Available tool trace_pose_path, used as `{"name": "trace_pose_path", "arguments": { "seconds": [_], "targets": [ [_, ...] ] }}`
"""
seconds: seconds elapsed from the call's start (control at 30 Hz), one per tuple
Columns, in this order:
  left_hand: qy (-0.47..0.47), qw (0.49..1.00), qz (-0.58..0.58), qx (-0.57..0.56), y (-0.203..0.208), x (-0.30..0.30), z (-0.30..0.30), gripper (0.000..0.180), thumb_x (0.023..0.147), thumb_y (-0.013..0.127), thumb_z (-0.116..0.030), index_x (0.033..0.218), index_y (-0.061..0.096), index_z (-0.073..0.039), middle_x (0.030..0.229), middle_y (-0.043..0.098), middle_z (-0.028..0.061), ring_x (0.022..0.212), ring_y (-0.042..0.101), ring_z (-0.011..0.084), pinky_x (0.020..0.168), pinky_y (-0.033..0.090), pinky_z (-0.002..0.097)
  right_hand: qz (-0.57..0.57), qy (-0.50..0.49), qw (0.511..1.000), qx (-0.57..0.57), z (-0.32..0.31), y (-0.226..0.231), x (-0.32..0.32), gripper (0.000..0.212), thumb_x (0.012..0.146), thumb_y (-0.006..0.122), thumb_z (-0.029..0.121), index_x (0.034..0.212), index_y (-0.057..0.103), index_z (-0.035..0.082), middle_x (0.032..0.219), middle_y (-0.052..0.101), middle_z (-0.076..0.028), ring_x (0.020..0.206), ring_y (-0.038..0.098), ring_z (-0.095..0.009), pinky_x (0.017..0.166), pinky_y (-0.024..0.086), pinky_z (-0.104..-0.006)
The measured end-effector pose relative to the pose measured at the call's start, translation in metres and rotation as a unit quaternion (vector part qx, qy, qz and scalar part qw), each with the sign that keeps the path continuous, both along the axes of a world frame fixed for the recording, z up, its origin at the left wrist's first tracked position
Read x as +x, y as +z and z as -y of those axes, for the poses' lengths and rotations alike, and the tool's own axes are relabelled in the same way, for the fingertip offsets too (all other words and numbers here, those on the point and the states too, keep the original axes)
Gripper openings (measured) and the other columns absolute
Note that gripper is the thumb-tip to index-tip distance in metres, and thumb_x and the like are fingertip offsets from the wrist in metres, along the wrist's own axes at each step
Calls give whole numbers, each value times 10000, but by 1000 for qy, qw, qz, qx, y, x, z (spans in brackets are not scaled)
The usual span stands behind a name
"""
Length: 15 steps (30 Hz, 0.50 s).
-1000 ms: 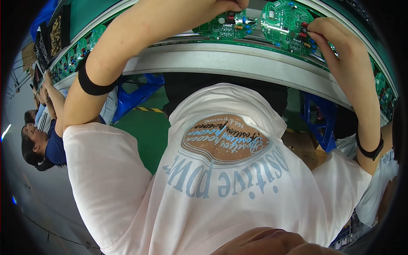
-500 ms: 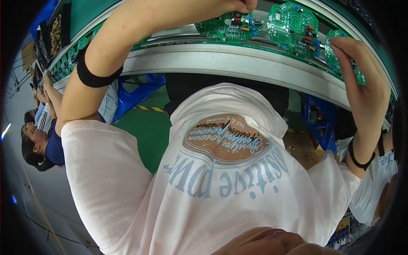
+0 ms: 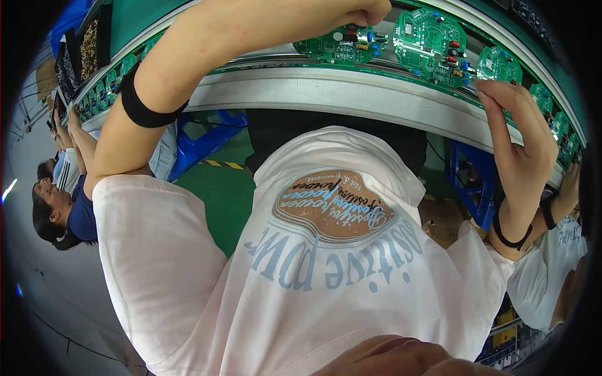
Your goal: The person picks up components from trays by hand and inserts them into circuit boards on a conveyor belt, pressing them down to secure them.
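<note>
My left hand reaches in at the top edge, fingers curled together over a green circuit board with red, blue and striped small components. Whatever its fingertips may hold is hidden. My right hand has thumb and forefinger brought together at the right lower edge of a second green circuit board, close to its blue components. I cannot make out anything between those fingertips. A third green circuit board lies just beyond my right hand.
The boards lie along a conveyor line with a pale metal rail on my side. More boards follow at both ends. Blue stools stand below. A person in dark blue works at left; another in white is at right.
My right hand has moved left and nearer to me, from the third board to the second board's edge, uncovering the third board. My left hand has shifted slightly right and down.
</note>
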<state>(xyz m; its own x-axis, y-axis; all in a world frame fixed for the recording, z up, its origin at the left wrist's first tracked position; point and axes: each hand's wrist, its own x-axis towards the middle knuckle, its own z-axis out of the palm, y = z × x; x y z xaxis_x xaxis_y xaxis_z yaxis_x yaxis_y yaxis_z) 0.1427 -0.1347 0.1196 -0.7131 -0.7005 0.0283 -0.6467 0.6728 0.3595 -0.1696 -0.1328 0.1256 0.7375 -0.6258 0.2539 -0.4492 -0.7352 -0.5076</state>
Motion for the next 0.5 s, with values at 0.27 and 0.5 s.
{"name": "trace_pose_path", "arguments": {
  "seconds": [0.27,0.5],
  "targets": [
    [-41,996,58,-52,7,-3,-1,48,826,653,-58,850,654,-17,715,631,132,741,682,339,672,550,423,27,-17,999,-6,-6,-5,2,157,871,741,-67,1017,733,-10,921,731,-99,802,697,-198,724,536,-256],
    [-67,994,71,-44,6,0,0,92,839,634,-61,912,647,-8,815,655,138,786,687,339,694,553,421,36,-22,999,4,-1,-7,7,153,859,750,-64,1004,730,-19,922,734,-115,802,706,-219,700,538,-278]
  ]
}}
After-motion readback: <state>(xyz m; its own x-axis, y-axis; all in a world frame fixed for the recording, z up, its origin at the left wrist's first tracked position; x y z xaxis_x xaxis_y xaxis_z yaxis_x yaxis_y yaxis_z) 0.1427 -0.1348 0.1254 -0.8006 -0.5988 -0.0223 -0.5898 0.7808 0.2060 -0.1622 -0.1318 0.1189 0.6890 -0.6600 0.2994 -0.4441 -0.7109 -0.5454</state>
